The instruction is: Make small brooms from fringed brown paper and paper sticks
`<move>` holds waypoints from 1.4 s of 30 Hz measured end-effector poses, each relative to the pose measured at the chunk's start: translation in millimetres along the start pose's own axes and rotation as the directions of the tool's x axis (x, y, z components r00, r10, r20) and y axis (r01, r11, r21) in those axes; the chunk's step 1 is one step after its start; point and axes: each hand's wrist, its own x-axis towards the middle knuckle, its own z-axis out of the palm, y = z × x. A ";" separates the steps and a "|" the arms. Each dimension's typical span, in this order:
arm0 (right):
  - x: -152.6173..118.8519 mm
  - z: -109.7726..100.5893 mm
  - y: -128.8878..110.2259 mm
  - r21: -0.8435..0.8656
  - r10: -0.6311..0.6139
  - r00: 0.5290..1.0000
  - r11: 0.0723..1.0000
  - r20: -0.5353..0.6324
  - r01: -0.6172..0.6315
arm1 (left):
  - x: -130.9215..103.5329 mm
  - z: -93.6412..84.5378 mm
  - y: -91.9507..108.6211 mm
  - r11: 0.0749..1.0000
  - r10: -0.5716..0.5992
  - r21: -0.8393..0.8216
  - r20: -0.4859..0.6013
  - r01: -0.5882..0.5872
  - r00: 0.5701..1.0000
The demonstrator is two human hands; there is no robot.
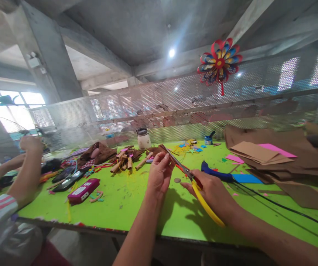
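Note:
My left hand [161, 173] is raised over the green table, its fingers pinched on a small strip of brown paper [170, 156]. Wrapped round the yellow handles of the scissors [203, 201] is my right hand [212, 190], to the right of the left one. The metal blades point up and left, beside the brown paper at my left fingertips. How far the blades are open is hard to tell. Under the hands a small round grey disc [177, 180] lies on the table.
A blue glue gun [216, 173] with a black cable lies right of my hands, near brown paper sheets [280, 162]. Left are brown paper rolls [117, 167], a purple box [83, 191] and phones. A white jar [143, 140] stands behind. Another person's arm [30, 173] is far left.

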 end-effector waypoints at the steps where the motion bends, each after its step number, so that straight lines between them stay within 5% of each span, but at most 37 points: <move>1: 0.2 -0.1 0.4 0.000 0.000 1.000 1.000 -0.007 0.000 | 0.0 0.0 0.2 1.000 0.002 -0.003 -0.002 -0.002 1.000; 42: 4.8 -4.9 3.9 -0.025 0.005 0.998 1.000 -0.066 -0.006 | -5.7 3.9 -5.8 0.991 0.023 0.128 0.064 -0.031 0.998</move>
